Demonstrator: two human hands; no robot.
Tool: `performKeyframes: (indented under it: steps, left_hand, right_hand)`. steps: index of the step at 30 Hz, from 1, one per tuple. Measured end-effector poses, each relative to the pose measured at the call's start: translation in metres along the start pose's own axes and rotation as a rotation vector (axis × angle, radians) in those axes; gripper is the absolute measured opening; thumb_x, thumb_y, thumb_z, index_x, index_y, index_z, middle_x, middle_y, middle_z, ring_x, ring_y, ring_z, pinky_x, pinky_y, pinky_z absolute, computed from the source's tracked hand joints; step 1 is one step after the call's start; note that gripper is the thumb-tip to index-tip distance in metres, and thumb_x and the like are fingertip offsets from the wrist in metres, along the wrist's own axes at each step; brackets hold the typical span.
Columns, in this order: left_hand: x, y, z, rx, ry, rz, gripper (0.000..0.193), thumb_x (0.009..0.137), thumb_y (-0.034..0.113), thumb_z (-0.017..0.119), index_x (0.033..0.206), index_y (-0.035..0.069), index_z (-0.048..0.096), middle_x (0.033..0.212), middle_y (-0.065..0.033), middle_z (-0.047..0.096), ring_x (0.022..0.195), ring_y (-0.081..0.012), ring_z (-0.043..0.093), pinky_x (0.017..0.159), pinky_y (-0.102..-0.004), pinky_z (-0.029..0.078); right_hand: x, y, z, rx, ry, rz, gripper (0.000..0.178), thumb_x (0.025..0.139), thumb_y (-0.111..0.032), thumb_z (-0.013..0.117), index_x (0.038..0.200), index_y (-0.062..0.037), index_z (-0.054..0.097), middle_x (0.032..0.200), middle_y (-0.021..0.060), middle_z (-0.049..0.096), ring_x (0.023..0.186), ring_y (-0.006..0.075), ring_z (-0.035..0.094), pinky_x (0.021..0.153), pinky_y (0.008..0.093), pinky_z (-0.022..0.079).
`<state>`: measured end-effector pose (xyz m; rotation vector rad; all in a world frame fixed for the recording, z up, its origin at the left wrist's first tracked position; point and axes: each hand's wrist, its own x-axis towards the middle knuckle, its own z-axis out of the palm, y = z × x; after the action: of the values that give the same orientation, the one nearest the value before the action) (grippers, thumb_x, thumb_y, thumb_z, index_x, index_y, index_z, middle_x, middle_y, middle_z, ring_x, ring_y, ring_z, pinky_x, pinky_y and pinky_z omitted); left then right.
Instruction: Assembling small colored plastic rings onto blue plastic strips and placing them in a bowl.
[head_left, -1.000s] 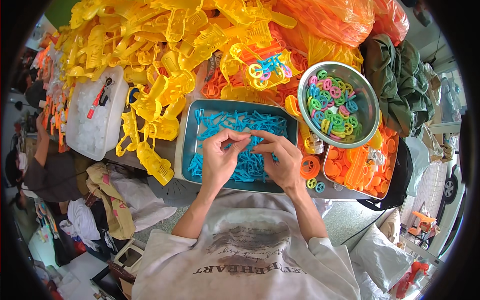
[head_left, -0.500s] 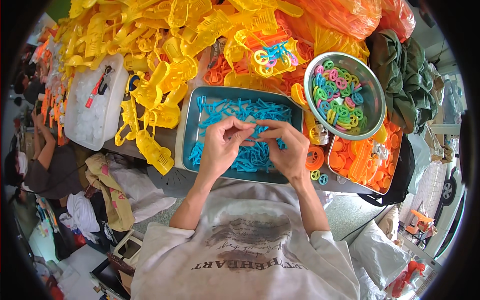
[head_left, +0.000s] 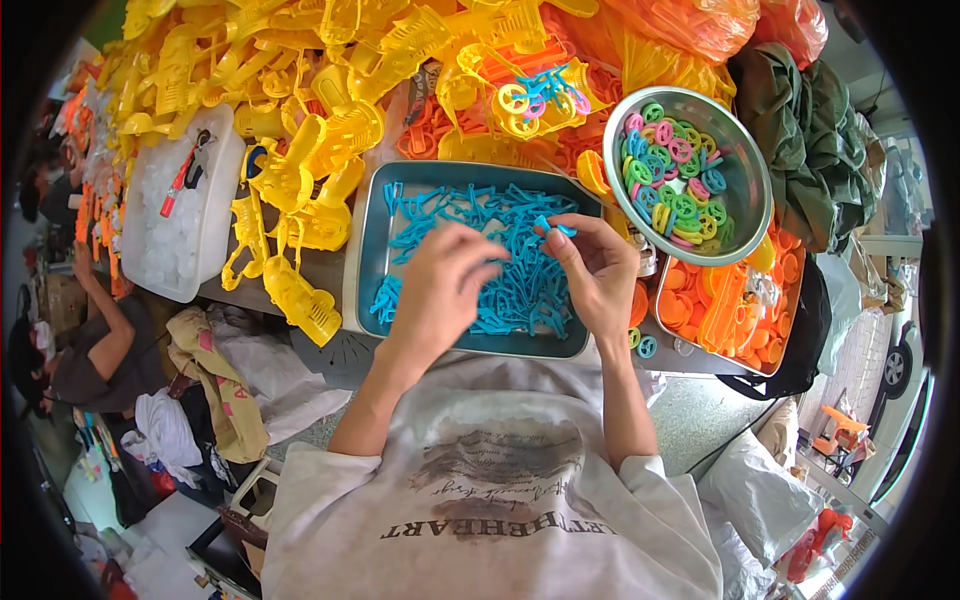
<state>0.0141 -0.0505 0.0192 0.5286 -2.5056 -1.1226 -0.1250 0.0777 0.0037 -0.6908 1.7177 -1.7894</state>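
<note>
Right hand (head_left: 607,280): thumb and fingertips pinch one blue piece (head_left: 556,228), held up over the right part of the tray.
Left hand (head_left: 440,295): over the left half of the tray, apart from the right hand, fingers loosely curled; they are blurred, so I cannot tell whether they grip anything.
Tray (head_left: 480,176): blue-grey inside, directly in front of the person, strewn with many loose blue pieces (head_left: 520,285).
Yellow shell (head_left: 583,75): just behind the tray, carrying a cluster of blue parts and coloured wheels (head_left: 543,88) lying together.
Metal bowl (head_left: 738,150): behind and to the right of the tray, with pink, green, blue and yellow wheels (head_left: 681,151) in it.
Orange parts (head_left: 680,310): in a box in front of the bowl; two loose wheels (head_left: 646,346) lie beside it.
White tub (head_left: 227,175): left of the tray, with clear pieces inside and a red-handled tool on top.
Done: judging by the cluster on the shell, only a small share.
Left: seemingly most of it; the single blue piece is in hand, while the tray and the bowl are well stocked.
</note>
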Motion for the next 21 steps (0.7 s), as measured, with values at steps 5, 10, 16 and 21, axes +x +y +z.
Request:
performKeyframes:
  steps: [5,10,16,21]
  left_hand:
    - [-0.006,0.009,0.026,0.184,-0.136,0.101,0.023,0.070,0.000,0.072,0.091,0.008,0.065,0.097,-0.0092,0.053,0.091,-0.0293,0.052,0.081,-0.0403,0.045]
    - [-0.003,0.010,0.022,0.219,-0.151,0.032,0.027,0.071,-0.003,0.069,0.095,0.006,0.063,0.097,-0.0106,0.053,0.091,-0.0300,0.052,0.082,-0.0400,0.046]
    - [0.000,0.000,0.018,0.102,-0.089,-0.006,0.035,0.073,-0.006,0.068,0.105,0.006,0.060,0.100,-0.0116,0.056,0.091,-0.0304,0.057,0.079,-0.0387,0.048]
    - [0.001,-0.001,0.016,-0.255,0.081,-0.195,0.031,0.076,-0.006,0.069,0.104,0.004,0.060,0.095,-0.0099,0.062,0.075,-0.0190,0.065,0.066,-0.0303,0.051]
  right_hand:
    - [0.001,0.000,0.004,0.019,0.034,-0.003,0.020,0.091,-0.008,0.063,0.106,0.0051,0.062,0.094,0.0118,0.068,0.091,0.0155,0.066,0.076,0.0252,0.053]
    - [-0.002,0.000,0.005,-0.138,0.044,-0.025,0.019,0.090,-0.007,0.064,0.106,0.0041,0.063,0.093,0.0102,0.069,0.086,0.0131,0.067,0.074,0.0233,0.052]
    - [-0.001,0.003,0.004,-0.105,0.059,-0.049,0.020,0.089,-0.009,0.065,0.105,0.0035,0.064,0.090,0.0091,0.070,0.080,0.0096,0.065,0.072,0.0215,0.049]
    - [-0.001,-0.001,0.003,-0.200,0.040,-0.046,0.020,0.089,-0.010,0.066,0.105,0.0023,0.065,0.090,0.0071,0.069,0.079,0.0084,0.063,0.070,0.0207,0.048]
